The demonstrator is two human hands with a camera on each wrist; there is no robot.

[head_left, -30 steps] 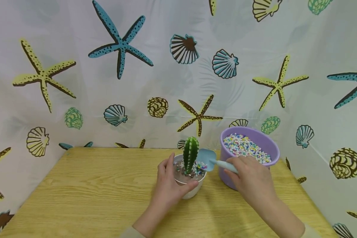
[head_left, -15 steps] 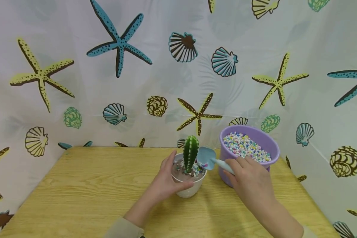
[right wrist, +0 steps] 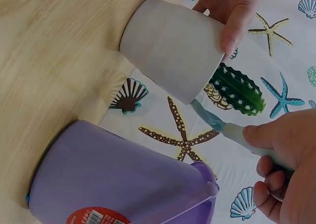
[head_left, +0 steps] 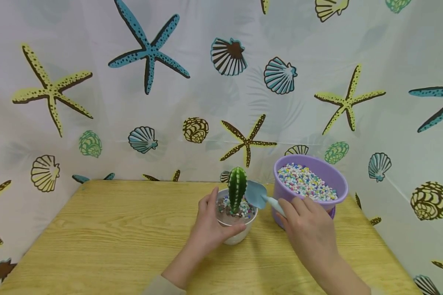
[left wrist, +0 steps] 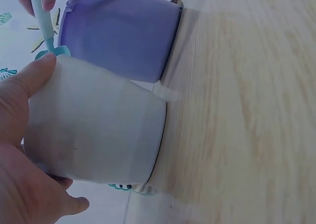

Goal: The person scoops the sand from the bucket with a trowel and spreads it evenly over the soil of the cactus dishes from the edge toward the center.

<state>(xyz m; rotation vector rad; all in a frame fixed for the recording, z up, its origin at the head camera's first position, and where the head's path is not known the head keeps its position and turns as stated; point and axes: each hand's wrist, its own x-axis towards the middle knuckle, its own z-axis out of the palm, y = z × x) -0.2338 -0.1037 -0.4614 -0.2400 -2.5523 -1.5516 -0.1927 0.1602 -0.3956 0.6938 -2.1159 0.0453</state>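
A green cactus (head_left: pixel 237 188) stands upright in a small white flower pot (head_left: pixel 237 237). Brownish filling and multicoloured beads (head_left: pixel 246 211) surround its base. My left hand (head_left: pixel 209 227) holds the pot from the left, thumb along the near side and fingers on the far side, some of them hidden. With my right hand (head_left: pixel 310 229) I grip the pale handle of a light blue hand trowel (head_left: pixel 256 194). Its blade tilts down against the pot's right rim, and no beads show on it. In the right wrist view the trowel tip (right wrist: pixel 200 108) meets the pot's rim (right wrist: pixel 205 88).
A purple bucket (head_left: pixel 334 180) filled with multicoloured beads (head_left: pixel 304 180) stands right of the pot, close behind my right hand. Its handle and a red label (right wrist: pixel 96 216) face the right wrist camera. Behind the wooden table (head_left: pixel 114 237) hangs a curtain (head_left: pixel 192 94) printed with shells and starfish.
The beads at the trowel's edge have slid off into the pot, leaving the blade bare. The trowel has tilted slightly steeper. My left hand shifted a little around the pot.
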